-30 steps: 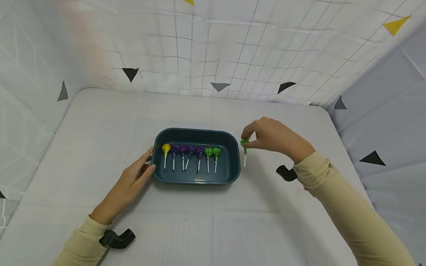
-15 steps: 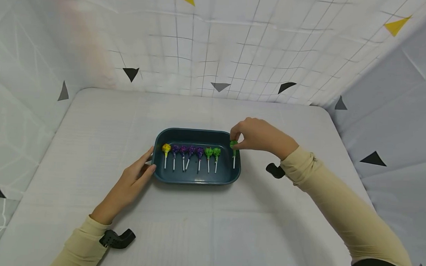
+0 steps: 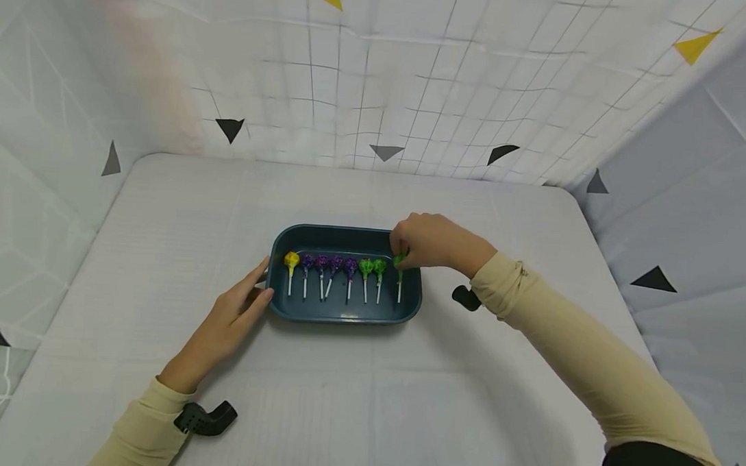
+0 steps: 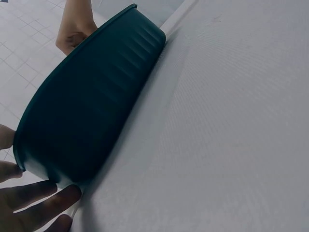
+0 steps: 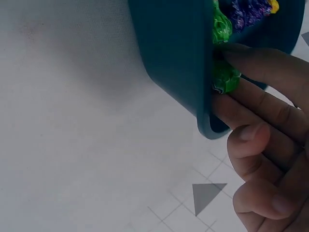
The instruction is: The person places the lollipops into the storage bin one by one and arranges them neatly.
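A dark teal tray (image 3: 336, 314) holds a row of wrapped lollipops: one yellow lollipop (image 3: 292, 261) at the left, several purple lollipops (image 3: 335, 264) in the middle, then two green lollipops (image 3: 378, 267). My right hand (image 3: 439, 242) pinches another green lollipop (image 3: 399, 294) by its wrapped head inside the tray's right end, the white stick pointing toward me. In the right wrist view, thumb and finger are around the green wrapper (image 5: 226, 79), while the other fingers curl loosely. At the tray's left end my left hand (image 3: 226, 324) rests with extended fingers (image 4: 46, 210) against the outer wall.
A white cloth covers the table (image 3: 318, 396). White sheets with grey, black and yellow triangles hang behind it and at the sides. A black device is strapped to each wrist, the left device (image 3: 206, 419) close over the table.
My right hand has moved left with the green lollipop, from outside the tray's right rim to inside it, beside the row. The left hand and the tray have stayed in place.
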A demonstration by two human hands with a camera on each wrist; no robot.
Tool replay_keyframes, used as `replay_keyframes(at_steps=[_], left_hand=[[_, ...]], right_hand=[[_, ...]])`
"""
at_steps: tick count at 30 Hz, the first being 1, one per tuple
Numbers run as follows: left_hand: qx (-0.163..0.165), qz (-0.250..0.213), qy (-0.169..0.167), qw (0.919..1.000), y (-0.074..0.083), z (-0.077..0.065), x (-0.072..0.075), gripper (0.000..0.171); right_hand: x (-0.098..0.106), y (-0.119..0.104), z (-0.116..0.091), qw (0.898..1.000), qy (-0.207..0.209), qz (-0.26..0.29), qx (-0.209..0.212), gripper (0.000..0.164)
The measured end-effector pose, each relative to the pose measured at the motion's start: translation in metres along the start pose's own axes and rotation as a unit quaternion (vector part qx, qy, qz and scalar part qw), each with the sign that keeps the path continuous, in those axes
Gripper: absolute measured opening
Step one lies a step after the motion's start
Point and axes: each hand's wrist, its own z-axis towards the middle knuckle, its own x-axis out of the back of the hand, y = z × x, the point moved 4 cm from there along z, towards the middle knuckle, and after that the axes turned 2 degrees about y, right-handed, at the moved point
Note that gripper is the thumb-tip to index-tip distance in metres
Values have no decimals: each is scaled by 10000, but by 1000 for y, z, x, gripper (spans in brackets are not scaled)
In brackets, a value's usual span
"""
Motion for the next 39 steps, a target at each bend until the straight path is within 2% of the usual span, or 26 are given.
replay_keyframes(at_steps=[13, 29, 39], left_hand=[[-2, -21, -16, 10000, -1, 0, 0, 61], [12, 99, 20, 9999, -1, 0, 1, 61], [-67, 25, 41, 10000, -2, 1, 1, 60]], right_hand=[[-15, -6, 22, 9989, -184, -424, 16, 14], [-16, -12, 27, 9973, -155, -702, -135, 12], [-16, -12, 26, 9980, -155, -550, -282, 10]])
